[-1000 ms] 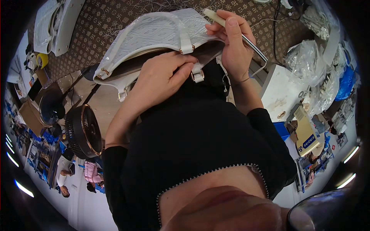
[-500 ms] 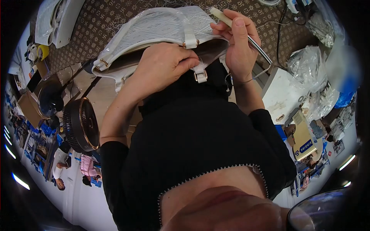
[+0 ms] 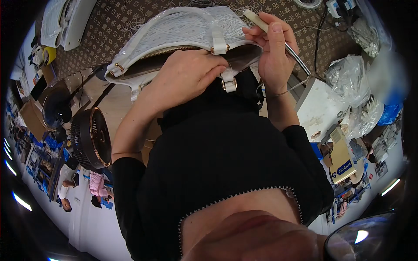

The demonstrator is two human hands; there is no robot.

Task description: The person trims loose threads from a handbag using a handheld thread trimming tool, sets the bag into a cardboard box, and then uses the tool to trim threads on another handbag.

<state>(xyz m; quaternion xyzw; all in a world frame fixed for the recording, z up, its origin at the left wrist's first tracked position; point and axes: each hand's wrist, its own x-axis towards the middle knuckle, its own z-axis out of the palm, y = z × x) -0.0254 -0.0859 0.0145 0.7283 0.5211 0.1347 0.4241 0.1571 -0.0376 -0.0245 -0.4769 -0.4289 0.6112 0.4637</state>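
A white embossed handbag (image 3: 174,37) with clear wrap on its handle lies on the patterned table, its zipped opening towards me. My left hand (image 3: 185,78) reaches over the near rim, fingertips partly hidden inside, thumb and forefinger closed on the rim beside a strap tab with a gold buckle (image 3: 229,83). At the right end of the bag my right hand (image 3: 276,52) holds a pen-like tool (image 3: 298,58) with a cream end pointing up-left and a metal shaft. A thin cord runs from the shaft end past my wrist.
Another white bag (image 3: 69,26) stands at the upper left. A black round fan (image 3: 91,138) is at the left. Loose threads lie behind the handbag. On the right are a white stained box (image 3: 320,113), clear plastic bags (image 3: 348,78) and a yellow box (image 3: 342,158). Two people are far off, lower left.
My right hand and the tool have moved slightly right in view. My left hand has shifted a little right, still at the bag's near rim. The bag has moved slightly.
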